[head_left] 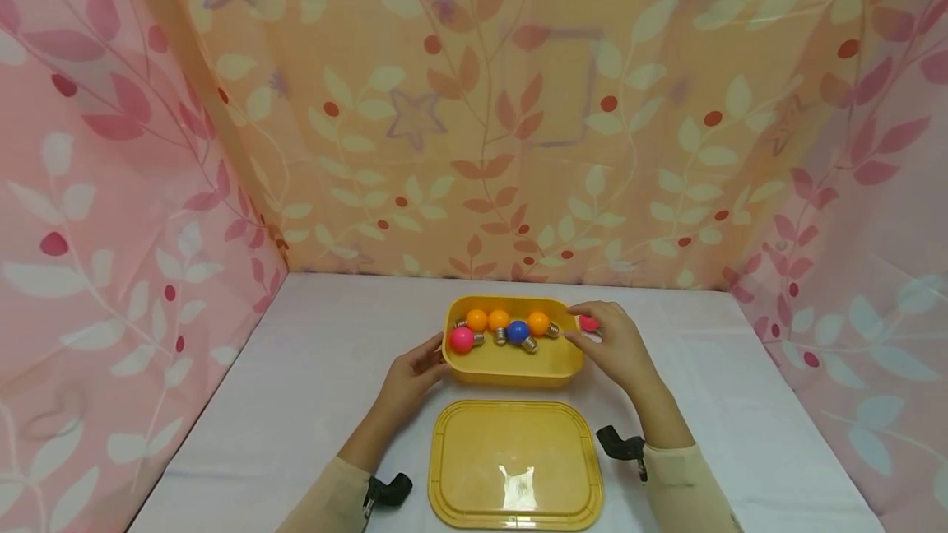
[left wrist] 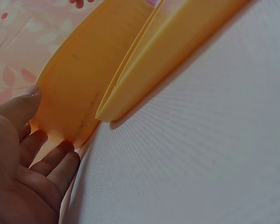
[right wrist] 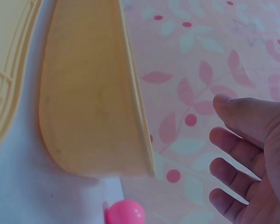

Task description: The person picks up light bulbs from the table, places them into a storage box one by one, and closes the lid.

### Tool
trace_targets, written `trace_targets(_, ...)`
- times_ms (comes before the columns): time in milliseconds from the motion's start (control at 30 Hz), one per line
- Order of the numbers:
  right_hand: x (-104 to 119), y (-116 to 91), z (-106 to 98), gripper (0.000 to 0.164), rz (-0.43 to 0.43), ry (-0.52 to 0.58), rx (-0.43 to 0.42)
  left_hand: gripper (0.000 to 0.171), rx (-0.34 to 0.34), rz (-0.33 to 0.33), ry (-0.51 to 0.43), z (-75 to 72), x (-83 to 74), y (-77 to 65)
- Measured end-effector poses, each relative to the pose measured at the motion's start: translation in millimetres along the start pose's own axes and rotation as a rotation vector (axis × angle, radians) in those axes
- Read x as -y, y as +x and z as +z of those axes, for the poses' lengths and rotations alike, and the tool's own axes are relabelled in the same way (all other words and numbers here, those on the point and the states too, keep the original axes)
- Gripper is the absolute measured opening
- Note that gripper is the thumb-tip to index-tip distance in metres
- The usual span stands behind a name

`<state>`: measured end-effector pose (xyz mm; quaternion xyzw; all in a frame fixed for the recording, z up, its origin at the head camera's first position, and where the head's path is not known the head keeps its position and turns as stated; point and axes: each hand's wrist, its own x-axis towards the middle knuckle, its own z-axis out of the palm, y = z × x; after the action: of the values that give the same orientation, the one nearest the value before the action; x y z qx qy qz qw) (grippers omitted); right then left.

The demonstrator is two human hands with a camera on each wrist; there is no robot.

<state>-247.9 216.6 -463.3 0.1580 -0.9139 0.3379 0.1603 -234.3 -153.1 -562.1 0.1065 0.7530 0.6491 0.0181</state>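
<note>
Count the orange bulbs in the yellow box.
3, along the far side of the yellow box: the left orange bulb, behind a pink bulb; the middle orange bulb; and the right orange bulb, just right of the blue bulb.

glossy plastic lid (head_left: 516,451), smooth plastic box (head_left: 511,379), matt cloth (head_left: 296,385).
</note>
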Motion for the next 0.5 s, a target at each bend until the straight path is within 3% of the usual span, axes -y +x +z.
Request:
trace_targets(300,-28,-1,-17,0.041,0.089,0.011,-0.083,0.062,-0.003,-0.003,-0.015,-0.4,-0.9,-1.4)
trace_targets(500,-51,-3,-16,0.045,0.187,0.013,-0.097,0.062,-0.002,-0.007,-0.011,0.1,-1.0,-0.3)
